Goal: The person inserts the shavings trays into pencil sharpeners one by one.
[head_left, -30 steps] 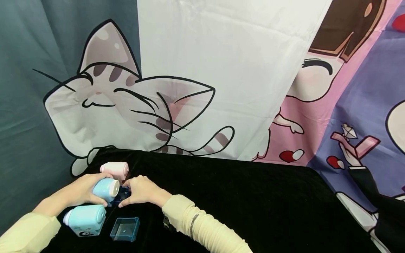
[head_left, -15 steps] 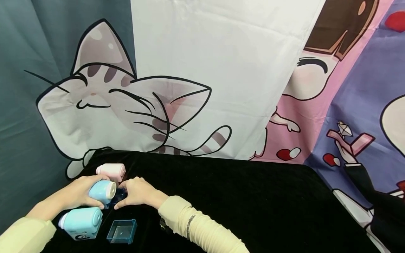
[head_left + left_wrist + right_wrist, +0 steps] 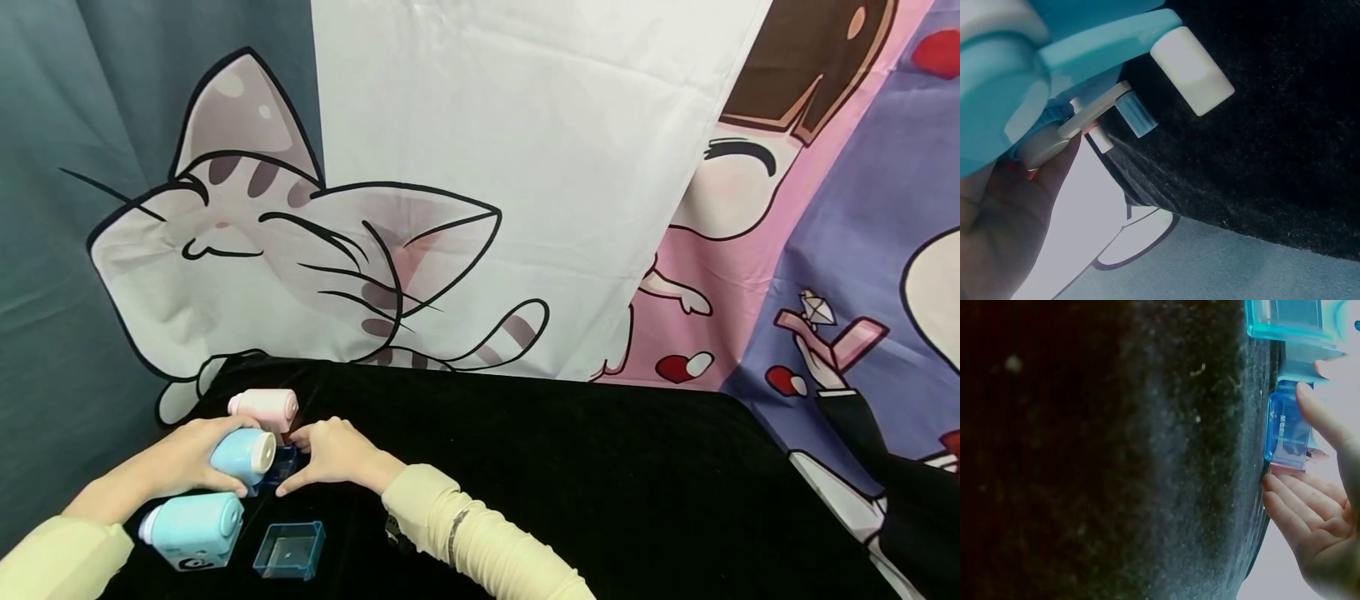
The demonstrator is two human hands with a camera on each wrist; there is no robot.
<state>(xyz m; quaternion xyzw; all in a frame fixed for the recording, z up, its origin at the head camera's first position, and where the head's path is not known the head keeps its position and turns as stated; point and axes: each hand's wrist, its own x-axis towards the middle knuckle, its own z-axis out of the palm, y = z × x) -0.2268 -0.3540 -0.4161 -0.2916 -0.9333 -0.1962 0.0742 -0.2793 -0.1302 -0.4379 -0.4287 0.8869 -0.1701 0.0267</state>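
Observation:
My left hand (image 3: 197, 457) grips a light blue bottle-shaped container (image 3: 238, 454) with a cream round end, fingers above and thumb below. Right beside it is a small clear dark blue box (image 3: 283, 467). My right hand (image 3: 336, 454) is around the box's near side. In the right wrist view, the dark blue box (image 3: 1288, 431) sits between the thumb and the straight fingers; whether they touch it is unclear. In the left wrist view the held container (image 3: 1044, 144) is partly hidden behind a larger turquoise container (image 3: 997, 103).
A turquoise container (image 3: 193, 529) lies nearest me, with a clear teal open box (image 3: 289, 550) to its right. Behind the hands lies a pink container (image 3: 266, 407). Black cloth (image 3: 570, 483) covers the table, and printed curtains (image 3: 525, 167) hang behind it.
The head view has shifted slightly. My right hand has drawn back a little to the right and its thumb and fingers have spread, showing more of the dark blue box. The left hand keeps its grip.

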